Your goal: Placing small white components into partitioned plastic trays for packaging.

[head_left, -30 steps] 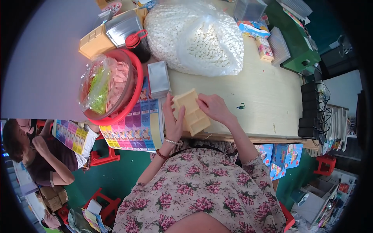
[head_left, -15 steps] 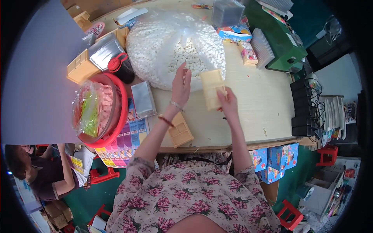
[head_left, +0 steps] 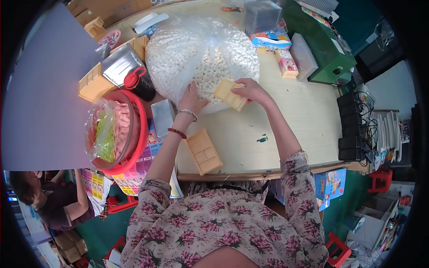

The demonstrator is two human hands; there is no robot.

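Note:
A big clear plastic bag (head_left: 167,58) full of small white pieces lies on the table, its mouth toward me. Loose white pieces (head_left: 213,67) show in the opening. My right hand (head_left: 252,91) grips a cream compartment tray (head_left: 229,94) by its right end and holds it tilted at the bag's mouth. My left hand (head_left: 192,99) is against the near left edge of the bag, thumb apart from the fingers; nothing is visibly gripped in it. Another cream compartment tray (head_left: 203,152) lies on the table near the front edge, right of my left forearm.
On the left stand a red basin (head_left: 142,134) with bagged pink and green items, a black bottle with a red lid (head_left: 139,82), and a silvery stack (head_left: 163,117). A green box (head_left: 328,62) and black devices (head_left: 351,125) line the right. A person (head_left: 58,196) sits at lower left.
My right hand has brought the tray left and tipped it at the bag's mouth. The left hand has shifted left and nearer me, onto the bag's edge.

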